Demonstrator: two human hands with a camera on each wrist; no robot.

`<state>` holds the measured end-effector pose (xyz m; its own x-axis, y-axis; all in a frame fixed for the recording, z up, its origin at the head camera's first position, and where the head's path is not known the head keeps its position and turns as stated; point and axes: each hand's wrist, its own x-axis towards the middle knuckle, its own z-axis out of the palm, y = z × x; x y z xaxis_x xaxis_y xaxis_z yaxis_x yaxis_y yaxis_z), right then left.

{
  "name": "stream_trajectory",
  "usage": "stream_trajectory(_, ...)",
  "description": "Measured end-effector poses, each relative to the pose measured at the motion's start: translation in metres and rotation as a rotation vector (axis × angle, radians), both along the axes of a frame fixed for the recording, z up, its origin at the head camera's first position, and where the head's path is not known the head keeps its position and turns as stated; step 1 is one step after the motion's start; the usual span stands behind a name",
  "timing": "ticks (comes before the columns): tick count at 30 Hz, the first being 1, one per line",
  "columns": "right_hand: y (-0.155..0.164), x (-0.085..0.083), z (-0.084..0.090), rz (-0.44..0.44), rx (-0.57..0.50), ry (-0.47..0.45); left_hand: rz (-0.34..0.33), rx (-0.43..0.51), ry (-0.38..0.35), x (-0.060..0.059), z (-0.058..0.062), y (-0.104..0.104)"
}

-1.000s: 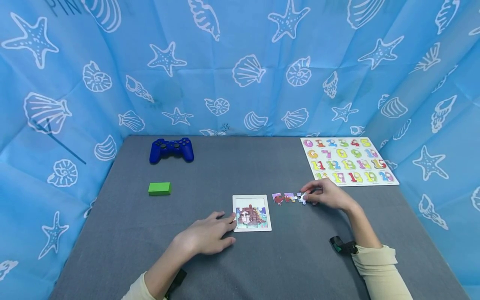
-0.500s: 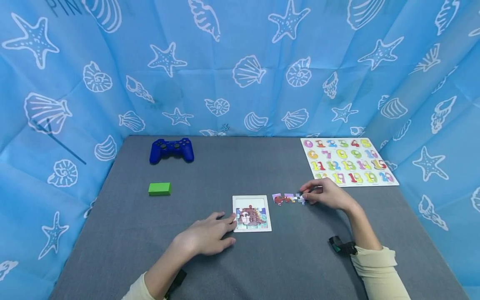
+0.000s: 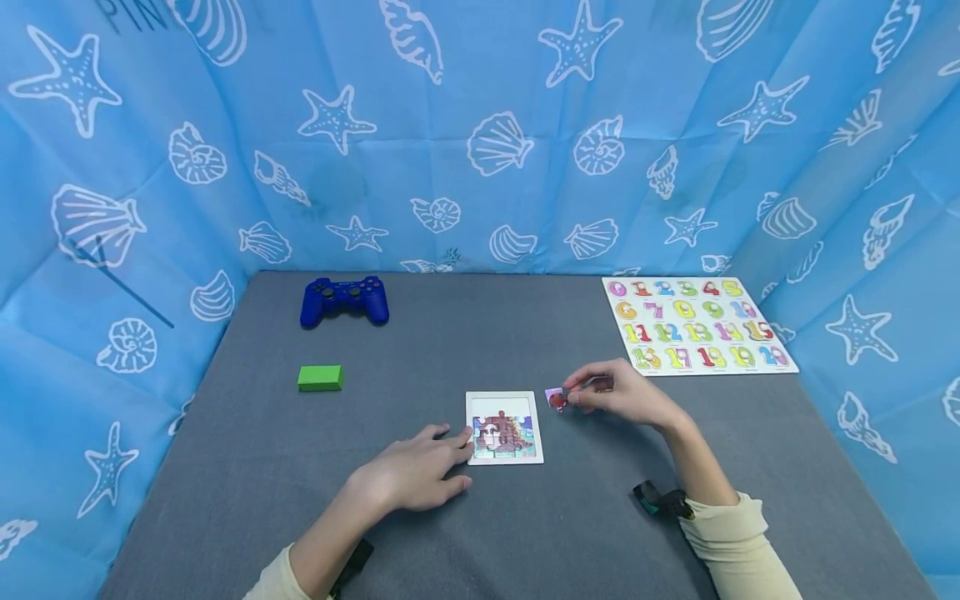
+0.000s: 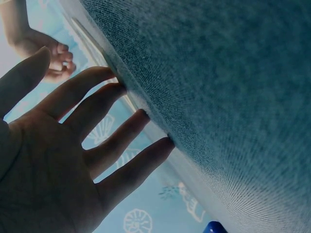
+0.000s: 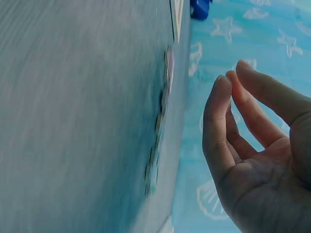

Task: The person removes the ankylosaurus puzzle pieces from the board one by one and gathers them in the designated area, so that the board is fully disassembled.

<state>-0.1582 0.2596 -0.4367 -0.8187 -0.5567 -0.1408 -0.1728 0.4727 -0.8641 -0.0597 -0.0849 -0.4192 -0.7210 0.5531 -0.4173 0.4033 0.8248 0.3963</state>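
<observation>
A small white-framed jigsaw tray (image 3: 503, 427) with a picture partly filled in lies on the grey table (image 3: 525, 333). My left hand (image 3: 416, 471) rests flat beside it, fingertips at its left edge; the left wrist view shows the fingers (image 4: 121, 126) straight on the cloth. My right hand (image 3: 600, 393) hovers over the loose jigsaw pieces just right of the tray; one red and pink piece (image 3: 556, 399) shows at its fingertips. In the right wrist view the fingers (image 5: 228, 116) are relaxed and empty, a little above the row of pieces (image 5: 158, 141).
A blue game controller (image 3: 344, 300) sits at the back left, a green block (image 3: 320, 377) in front of it. A number puzzle board (image 3: 697, 323) lies at the back right. Blue seashell fabric walls the table on three sides.
My right hand has slid left along the row of loose pieces and now covers most of them. The left hand has stayed put.
</observation>
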Motion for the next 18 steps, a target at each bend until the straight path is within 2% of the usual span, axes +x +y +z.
stream_trajectory(9,-0.045,0.0,-0.001,0.133,-0.054,-0.038,0.008,-0.021,-0.009,-0.001,0.0,0.001)
stream_trajectory(18,-0.084,-0.002,-0.009,0.235,-0.023,-0.006,-0.012,-0.016,0.001,-0.002,-0.001,0.001)
